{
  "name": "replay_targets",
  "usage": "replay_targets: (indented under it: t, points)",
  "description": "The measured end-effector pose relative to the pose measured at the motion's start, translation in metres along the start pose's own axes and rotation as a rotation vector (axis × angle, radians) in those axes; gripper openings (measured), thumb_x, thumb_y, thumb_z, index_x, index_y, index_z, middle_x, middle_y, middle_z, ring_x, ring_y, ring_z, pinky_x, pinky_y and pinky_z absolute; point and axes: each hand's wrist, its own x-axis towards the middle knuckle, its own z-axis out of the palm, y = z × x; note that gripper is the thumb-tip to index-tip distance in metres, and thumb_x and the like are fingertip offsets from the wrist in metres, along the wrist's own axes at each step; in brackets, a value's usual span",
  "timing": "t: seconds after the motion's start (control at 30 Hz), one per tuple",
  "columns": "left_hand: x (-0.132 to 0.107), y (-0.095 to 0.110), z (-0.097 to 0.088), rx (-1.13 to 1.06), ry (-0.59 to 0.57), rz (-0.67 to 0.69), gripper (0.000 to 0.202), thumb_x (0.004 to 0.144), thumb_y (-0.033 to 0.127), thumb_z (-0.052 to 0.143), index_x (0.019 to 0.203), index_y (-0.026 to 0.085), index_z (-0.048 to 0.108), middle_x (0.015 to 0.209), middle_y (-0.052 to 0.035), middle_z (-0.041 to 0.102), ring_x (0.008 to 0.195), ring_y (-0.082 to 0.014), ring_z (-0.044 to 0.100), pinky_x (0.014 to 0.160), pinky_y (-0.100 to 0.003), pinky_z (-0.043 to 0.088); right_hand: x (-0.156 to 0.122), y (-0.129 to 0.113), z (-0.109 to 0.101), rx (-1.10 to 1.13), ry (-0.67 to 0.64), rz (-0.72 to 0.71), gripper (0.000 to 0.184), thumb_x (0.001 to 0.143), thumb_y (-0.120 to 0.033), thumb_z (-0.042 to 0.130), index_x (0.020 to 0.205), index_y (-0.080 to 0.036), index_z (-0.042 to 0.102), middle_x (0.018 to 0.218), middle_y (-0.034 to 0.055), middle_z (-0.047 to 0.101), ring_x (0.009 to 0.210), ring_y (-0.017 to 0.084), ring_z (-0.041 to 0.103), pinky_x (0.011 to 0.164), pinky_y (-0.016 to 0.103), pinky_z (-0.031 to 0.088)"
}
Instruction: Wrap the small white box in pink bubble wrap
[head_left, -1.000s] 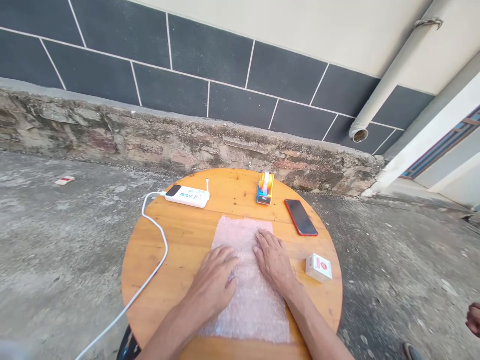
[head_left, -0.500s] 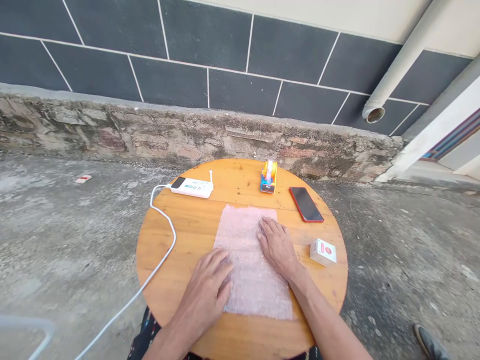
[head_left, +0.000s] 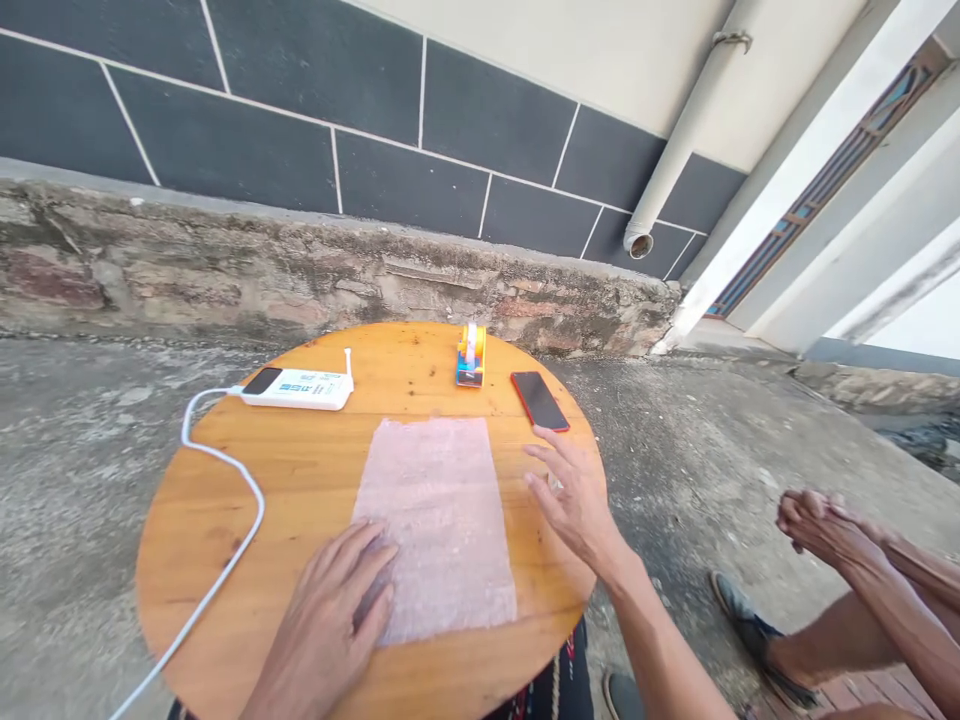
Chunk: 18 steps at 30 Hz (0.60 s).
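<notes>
A pinkish sheet of bubble wrap (head_left: 442,530) lies flat on the round wooden table. My left hand (head_left: 334,590) rests at its left edge, fingers spread, the fingertips on the sheet. Off the sheet to the right, my right hand (head_left: 574,495) hovers with its fingers apart over the small white box (head_left: 555,482). Most of that box is hidden behind the hand, and I cannot tell whether they touch. Just beyond my right fingertips lies a phone (head_left: 540,402) with a red edge.
A tape dispenser (head_left: 471,358) stands near the far edge of the table (head_left: 285,520). On the left sits a white device (head_left: 304,388) with its white cable (head_left: 251,480) trailing off the table. To the right, another person's clasped hands (head_left: 821,525) are visible.
My right hand has lifted off the bubble wrap and moved right to the small box. My left hand stays by the sheet. The view has swung right, bringing another person into sight.
</notes>
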Motion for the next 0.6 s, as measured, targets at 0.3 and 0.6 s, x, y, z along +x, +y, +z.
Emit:
replay_targets:
  t: [0.3,0.6]
  points:
    - [0.005,0.012,-0.012,-0.06,-0.047,-0.123,0.031,0.08,0.016,0.053,0.11,0.023,0.06,0.13,-0.0082,0.054,0.124,-0.0287,0.045,0.099,-0.048,0.044,-0.034,0.062,-0.025,-0.095,-0.18,0.15,0.043,0.082,-0.03,0.051,0.124,-0.02,0.052,0.123,0.0113,0.061,0.111,0.03,0.058,0.091,0.05,0.045]
    - [0.007,0.016,-0.017,-0.1,-0.072,-0.169,0.03,0.081,0.014,0.051,0.108,0.021,0.06,0.129,-0.01,0.054,0.125,-0.0288,0.044,0.1,-0.05,0.042,-0.017,-0.041,0.014,0.164,-0.205,-0.141,0.045,0.084,-0.022,0.053,0.129,-0.022,0.047,0.126,0.0094,0.058,0.118,0.025,0.053,0.099,0.043,0.042]
